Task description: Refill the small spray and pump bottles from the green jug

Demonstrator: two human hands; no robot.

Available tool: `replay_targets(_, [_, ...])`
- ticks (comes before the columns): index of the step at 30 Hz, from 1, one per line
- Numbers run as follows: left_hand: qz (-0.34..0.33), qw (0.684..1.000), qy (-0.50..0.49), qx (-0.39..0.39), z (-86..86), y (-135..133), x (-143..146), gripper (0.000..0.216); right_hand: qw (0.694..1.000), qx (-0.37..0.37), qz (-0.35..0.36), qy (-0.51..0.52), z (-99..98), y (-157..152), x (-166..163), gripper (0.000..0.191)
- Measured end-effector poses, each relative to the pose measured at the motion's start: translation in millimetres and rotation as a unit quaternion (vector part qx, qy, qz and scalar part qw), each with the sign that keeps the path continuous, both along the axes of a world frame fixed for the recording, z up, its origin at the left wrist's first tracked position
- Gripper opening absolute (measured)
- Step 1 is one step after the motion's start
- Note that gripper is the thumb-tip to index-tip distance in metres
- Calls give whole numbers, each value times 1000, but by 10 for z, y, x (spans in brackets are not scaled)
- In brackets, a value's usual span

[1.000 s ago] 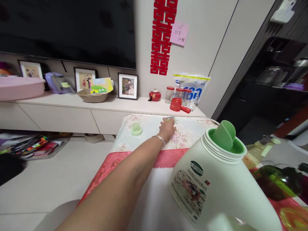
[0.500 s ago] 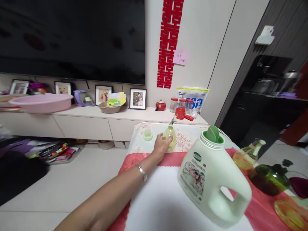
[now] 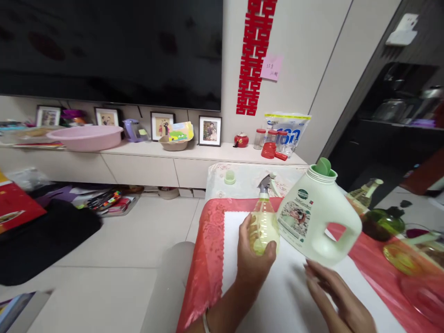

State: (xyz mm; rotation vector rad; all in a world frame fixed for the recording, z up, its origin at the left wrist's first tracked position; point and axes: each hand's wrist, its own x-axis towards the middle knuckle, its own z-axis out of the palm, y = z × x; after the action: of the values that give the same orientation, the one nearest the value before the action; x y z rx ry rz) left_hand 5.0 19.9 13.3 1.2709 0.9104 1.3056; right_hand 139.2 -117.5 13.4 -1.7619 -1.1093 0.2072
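Note:
My left hand [image 3: 251, 261] is wrapped round a clear yellow-green spray bottle [image 3: 264, 219] with a grey trigger head. The bottle is upright, above the near part of the table, and pale liquid shows inside. At the lower right, my right hand [image 3: 338, 296] holds nothing, its fingers stretched toward the bottle and apart from it. Just beyond that hand stands a large pale green jug [image 3: 338, 217] with a handle and a printed label. A green scoop-like piece [image 3: 324, 165] sticks out of its uncapped mouth. Farther back on the cloth sits a pale green cap [image 3: 229, 177].
A red and white cloth [image 3: 211, 231] covers the table. To the right stand another spray bottle [image 3: 362, 192], a dark green bottle [image 3: 383, 224] and a yellow glass dish [image 3: 402, 258]. Behind, a long cabinet [image 3: 145, 162] bears a pink basin [image 3: 90, 138], frames and jars.
My left hand has brought the spray bottle from the far side of the table nearer to me. My right hand has come into view at the lower right. The view has shifted left.

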Motion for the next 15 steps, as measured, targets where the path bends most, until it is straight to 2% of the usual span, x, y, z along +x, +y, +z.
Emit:
replay_targets(2, [-5,995,30,95,-69,-33,-17,80,996,9,50,72,156,310,-113,63])
replay_targets(5, [17,965,59,255,-115,-45,-24,85,978,53,107,171,389,732,-226,81])
replay_targets(6, [25,952,64,297,-120,-48,-19,85,973,60,129,180,456,835,-255,81])
replay_targets(8, [31,936,78,343,-127,-55,-2,87,971,69,149,175,555,970,-312,67])
replay_targets(11, [18,944,89,317,-144,-58,21,92,972,68,158,161,582,1025,-380,51])
replay_targets(15, [-44,978,76,191,-154,-35,19,99,969,65,173,165,493,993,-402,52])
